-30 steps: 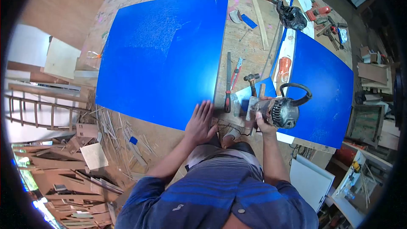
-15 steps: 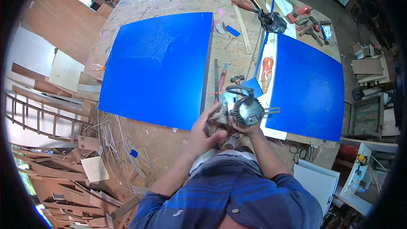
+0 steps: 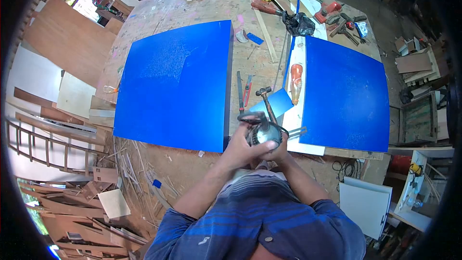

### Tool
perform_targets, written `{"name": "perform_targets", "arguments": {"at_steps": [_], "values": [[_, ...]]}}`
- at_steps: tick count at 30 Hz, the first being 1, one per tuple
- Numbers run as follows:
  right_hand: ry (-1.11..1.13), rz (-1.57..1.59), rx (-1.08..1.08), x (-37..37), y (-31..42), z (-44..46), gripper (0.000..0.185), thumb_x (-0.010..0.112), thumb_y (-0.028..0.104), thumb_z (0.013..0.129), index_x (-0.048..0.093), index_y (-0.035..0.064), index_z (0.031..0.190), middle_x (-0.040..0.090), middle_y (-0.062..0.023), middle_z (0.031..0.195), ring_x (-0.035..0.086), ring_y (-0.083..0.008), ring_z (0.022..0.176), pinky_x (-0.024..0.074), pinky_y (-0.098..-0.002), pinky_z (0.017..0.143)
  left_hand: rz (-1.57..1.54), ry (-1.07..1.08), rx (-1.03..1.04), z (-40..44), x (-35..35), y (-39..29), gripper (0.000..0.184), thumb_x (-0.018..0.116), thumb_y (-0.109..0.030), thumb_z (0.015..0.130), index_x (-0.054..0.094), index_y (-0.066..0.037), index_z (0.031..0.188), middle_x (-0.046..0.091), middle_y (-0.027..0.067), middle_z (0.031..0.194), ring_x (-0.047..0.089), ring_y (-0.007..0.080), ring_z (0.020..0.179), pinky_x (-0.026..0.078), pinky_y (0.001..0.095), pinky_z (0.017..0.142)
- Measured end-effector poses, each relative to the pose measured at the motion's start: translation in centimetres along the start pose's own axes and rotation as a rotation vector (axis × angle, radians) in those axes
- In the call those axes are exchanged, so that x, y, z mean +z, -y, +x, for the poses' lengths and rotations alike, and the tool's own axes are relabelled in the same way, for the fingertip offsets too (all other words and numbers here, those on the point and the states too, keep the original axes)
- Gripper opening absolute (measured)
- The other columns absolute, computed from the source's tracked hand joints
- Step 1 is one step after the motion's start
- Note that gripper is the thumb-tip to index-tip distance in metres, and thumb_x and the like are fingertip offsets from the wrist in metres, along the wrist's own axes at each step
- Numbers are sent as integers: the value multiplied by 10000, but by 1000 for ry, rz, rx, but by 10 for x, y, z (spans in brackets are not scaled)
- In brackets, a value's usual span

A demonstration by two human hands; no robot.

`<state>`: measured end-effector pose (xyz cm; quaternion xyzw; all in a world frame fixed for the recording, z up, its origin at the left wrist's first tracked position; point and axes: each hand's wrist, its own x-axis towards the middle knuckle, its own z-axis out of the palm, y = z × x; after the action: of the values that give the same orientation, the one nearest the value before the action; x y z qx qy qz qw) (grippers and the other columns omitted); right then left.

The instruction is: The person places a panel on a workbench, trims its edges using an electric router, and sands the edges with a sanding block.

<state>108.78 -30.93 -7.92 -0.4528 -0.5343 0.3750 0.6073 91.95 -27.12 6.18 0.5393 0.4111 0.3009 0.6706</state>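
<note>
A trim router (image 3: 266, 135) with a metal body and a dark cord looped over its top is held in front of my waist. My left hand (image 3: 242, 148) wraps around its left side, thumb across the body. On its other side my right hand (image 3: 280, 150) grips lower down, its fingers partly hidden. A slotted metal guide (image 3: 297, 132) sticks out to the right. Just beyond the tool lie a hammer (image 3: 265, 97) and a small blue sheet (image 3: 279, 103). Large blue panels lie to the left (image 3: 175, 86) and right (image 3: 346, 96) on the workbench (image 3: 168, 7).
An orange-brown bottle (image 3: 296, 82) lies beside the right panel. A file (image 3: 240, 89) and a red cutter (image 3: 248, 91) are by the left panel's edge. A black plastic bag (image 3: 299, 24) and a red drill (image 3: 328, 12) sit farther back. Wood scraps (image 3: 132, 171) litter the floor at left.
My left hand has gone from open beside the router to closed around it. The router has come slightly lower and left, and the view has shifted a little.
</note>
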Motion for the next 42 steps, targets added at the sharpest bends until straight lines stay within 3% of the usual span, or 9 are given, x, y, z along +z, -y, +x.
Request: {"name": "perform_targets", "arguments": {"at_steps": [3,6,9,27,30,33,36,40,42], "values": [[-162,111,132,14,13,10,686,998,232,702,728,-2,1288,807,-92,1159,790,-191,1058,628,-372,981,-45,3,96,26,-38,27,1080,931,-462,898,373,14,1692,555,232,1640,520,353,1553,374,530,1315],[-251,149,261,14,-13,21,554,952,124,822,699,3,1299,786,-79,1205,776,-181,1055,622,-390,1006,1067,-261,214,49,-108,105,1092,913,-415,867,370,13,1713,452,297,1717,400,444,1634,264,616,1362],[-369,40,321,6,-33,54,401,915,199,892,754,2,1202,798,-88,1129,770,-190,1039,601,-390,972,1302,-286,156,58,-150,140,1116,872,-397,830,354,-6,1737,347,319,1785,247,464,1710,109,619,1410],[-776,243,559,27,-218,345,816,825,541,933,691,-100,1419,747,-221,1362,715,-295,1223,540,-422,1063,1224,-230,256,66,-166,131,1086,845,-324,694,484,14,1661,372,303,1781,272,459,1703,123,657,1407],[-815,168,813,9,-282,368,701,813,494,965,674,-48,1387,723,-142,1231,719,-279,1049,596,-453,953,1253,-191,174,68,-167,126,1109,871,-335,684,481,2,1666,371,305,1779,268,458,1704,123,659,1406],[-951,468,771,11,-282,379,863,687,688,994,666,-38,1459,729,-214,1368,715,-348,1238,544,-477,1106,1296,-155,131,70,-169,129,1163,919,-357,668,462,-12,1680,360,302,1785,260,454,1708,123,668,1403],[-781,831,712,3,-281,378,797,655,700,1023,645,32,1459,733,-189,1315,734,-374,1198,575,-540,1076,1296,-124,84,70,-169,121,1237,964,-390,649,430,-27,1703,350,296,1791,255,450,1710,121,676,1401],[-529,785,833,-6,-240,369,716,575,740,1047,659,121,1398,746,-146,1263,748,-379,1117,621,-624,895,1247,-136,128,68,-174,124,1279,974,-411,653,392,-49,1732,345,283,1796,245,453,1714,115,675,1403],[-455,724,599,-11,-254,365,688,583,730,1050,678,143,1396,746,-134,1309,761,-368,1102,623,-587,891,1227,-147,129,68,-176,129,1241,939,-426,693,382,-57,1739,343,265,1803,245,437,1718,116,661,1409]]}}
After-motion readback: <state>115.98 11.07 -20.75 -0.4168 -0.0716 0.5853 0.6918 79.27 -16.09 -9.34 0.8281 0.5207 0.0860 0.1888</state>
